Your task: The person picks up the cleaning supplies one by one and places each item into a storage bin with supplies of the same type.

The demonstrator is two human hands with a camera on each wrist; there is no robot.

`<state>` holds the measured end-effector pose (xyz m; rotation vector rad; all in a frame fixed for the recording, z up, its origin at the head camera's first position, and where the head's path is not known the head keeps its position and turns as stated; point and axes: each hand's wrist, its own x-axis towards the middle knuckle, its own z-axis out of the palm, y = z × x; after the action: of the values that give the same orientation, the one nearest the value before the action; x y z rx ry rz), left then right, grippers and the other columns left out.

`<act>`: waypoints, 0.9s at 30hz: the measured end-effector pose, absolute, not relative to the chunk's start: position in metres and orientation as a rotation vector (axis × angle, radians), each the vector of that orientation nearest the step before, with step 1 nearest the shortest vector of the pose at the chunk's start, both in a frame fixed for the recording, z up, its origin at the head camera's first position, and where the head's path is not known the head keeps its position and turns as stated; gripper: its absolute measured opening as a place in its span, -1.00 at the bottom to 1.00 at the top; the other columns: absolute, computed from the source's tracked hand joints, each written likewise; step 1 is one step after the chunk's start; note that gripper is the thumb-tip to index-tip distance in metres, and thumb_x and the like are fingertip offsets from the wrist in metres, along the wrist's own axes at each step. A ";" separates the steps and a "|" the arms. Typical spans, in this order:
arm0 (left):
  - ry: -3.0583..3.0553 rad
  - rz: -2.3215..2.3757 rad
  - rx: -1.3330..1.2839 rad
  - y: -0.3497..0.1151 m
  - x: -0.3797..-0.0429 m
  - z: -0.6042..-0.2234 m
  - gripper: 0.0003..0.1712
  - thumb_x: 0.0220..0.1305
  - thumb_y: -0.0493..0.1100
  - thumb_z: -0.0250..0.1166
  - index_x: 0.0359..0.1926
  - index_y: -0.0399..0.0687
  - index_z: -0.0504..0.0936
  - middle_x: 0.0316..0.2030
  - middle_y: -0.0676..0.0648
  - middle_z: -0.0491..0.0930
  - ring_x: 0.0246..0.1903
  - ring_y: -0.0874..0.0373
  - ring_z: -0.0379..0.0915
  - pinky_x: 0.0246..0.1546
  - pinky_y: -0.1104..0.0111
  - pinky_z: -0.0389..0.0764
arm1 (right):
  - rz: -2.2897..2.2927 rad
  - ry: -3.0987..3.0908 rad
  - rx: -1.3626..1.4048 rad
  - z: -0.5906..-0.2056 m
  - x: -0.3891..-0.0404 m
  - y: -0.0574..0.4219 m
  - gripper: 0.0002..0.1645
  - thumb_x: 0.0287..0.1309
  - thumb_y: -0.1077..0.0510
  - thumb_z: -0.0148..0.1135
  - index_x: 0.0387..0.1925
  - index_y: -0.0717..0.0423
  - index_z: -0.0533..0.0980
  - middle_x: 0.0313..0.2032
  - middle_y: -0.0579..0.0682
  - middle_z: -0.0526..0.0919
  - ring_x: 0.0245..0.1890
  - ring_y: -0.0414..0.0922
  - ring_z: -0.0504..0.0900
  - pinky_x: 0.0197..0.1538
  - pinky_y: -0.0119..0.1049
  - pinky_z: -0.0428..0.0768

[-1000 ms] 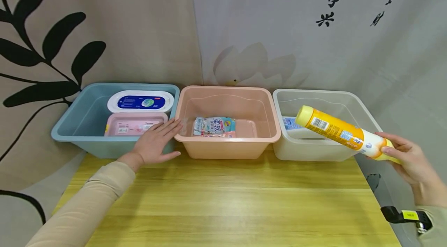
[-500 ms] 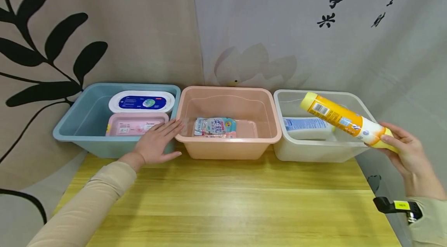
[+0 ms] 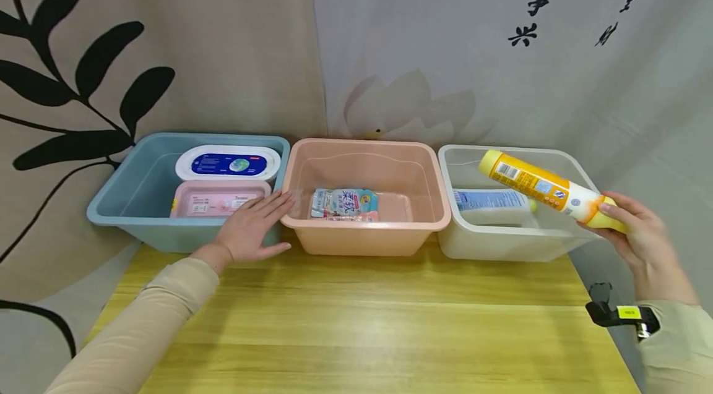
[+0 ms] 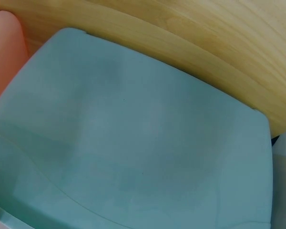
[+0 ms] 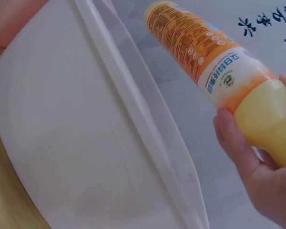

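My right hand [image 3: 640, 227] holds a yellow, orange and white bottle [image 3: 543, 187] by its pale yellow end. The bottle hangs tilted over the white bin [image 3: 512, 245], its bright yellow end pointing up and left. In the right wrist view, the fingers and thumb wrap round the yellow end of the bottle [image 5: 209, 62]. My left hand [image 3: 250, 233], fingers straight, rests where the rims of the blue bin [image 3: 128, 205] and the pink bin [image 3: 362, 239] meet. The blue bin's wall [image 4: 143, 119] fills the left wrist view.
A white pack with a blue label [image 3: 228, 162] and a pink pack [image 3: 220, 199] lie in the blue bin. The pink bin holds a printed plastic pouch [image 3: 344, 203]. A blue-labelled white bottle [image 3: 490, 205] lies in the white bin. The wooden table [image 3: 362, 320] extends in front.
My right hand has shifted a little left and away from me with the bottle. More of the white bottle in the bin now shows. The left hand stays in place.
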<state>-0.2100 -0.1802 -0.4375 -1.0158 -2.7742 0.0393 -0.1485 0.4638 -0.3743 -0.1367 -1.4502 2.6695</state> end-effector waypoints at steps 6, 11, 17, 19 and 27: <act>-2.778 0.042 -1.020 -0.180 -0.210 -0.439 0.00 0.11 0.37 0.12 0.43 -0.06 0.08 0.44 -0.10 0.07 0.42 -0.06 -0.03 0.36 0.04 0.14 | 2.642 -1.560 -0.250 -0.376 -0.158 0.458 -0.67 0.16 0.49 0.05 -0.28 0.16 0.67 -0.29 -0.11 0.57 -0.38 -0.13 0.58 -0.42 -0.16 0.68; -2.759 0.038 -1.018 -0.182 -0.210 -0.439 0.00 0.09 0.36 0.14 0.42 -0.07 0.10 0.42 -0.11 0.10 0.41 -0.07 0.00 0.34 0.04 0.17 | 2.561 -1.711 -0.321 -0.376 -0.168 0.448 -0.72 0.11 0.42 0.17 -0.32 0.03 0.68 -0.31 -0.17 0.59 -0.40 -0.19 0.58 -0.42 -0.22 0.68; -2.745 0.041 -1.036 -0.181 -0.212 -0.441 0.01 0.10 0.37 0.12 0.43 -0.06 0.08 0.42 -0.12 0.10 0.41 -0.06 -0.01 0.34 0.03 0.18 | 2.583 -1.746 -0.357 -0.376 -0.178 0.438 -0.74 0.03 0.43 0.25 -0.39 0.03 0.69 -0.39 -0.13 0.63 -0.42 -0.16 0.60 -0.43 -0.20 0.68; -2.749 0.041 -1.035 -0.181 -0.212 -0.441 0.01 0.11 0.37 0.12 0.44 -0.06 0.07 0.42 -0.11 0.10 0.41 -0.06 -0.01 0.34 0.03 0.18 | 2.579 -1.777 -0.368 -0.376 -0.180 0.434 -0.74 0.03 0.43 0.25 -0.40 0.02 0.69 -0.39 -0.14 0.63 -0.42 -0.17 0.60 -0.42 -0.20 0.68; -2.741 0.044 -1.032 -0.182 -0.212 -0.440 0.01 0.10 0.38 0.11 0.43 -0.06 0.07 0.43 -0.10 0.10 0.41 -0.06 0.00 0.34 0.04 0.19 | 2.439 -1.988 -0.488 -0.375 -0.193 0.414 -0.75 0.05 0.31 0.29 -0.46 -0.16 0.67 -0.44 -0.25 0.59 -0.47 -0.26 0.61 -0.43 -0.26 0.68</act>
<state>-0.2116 -0.1815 -0.4399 -1.0317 -2.7405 0.0441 -0.1932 0.4137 -0.3748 -0.4879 -1.9884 2.4391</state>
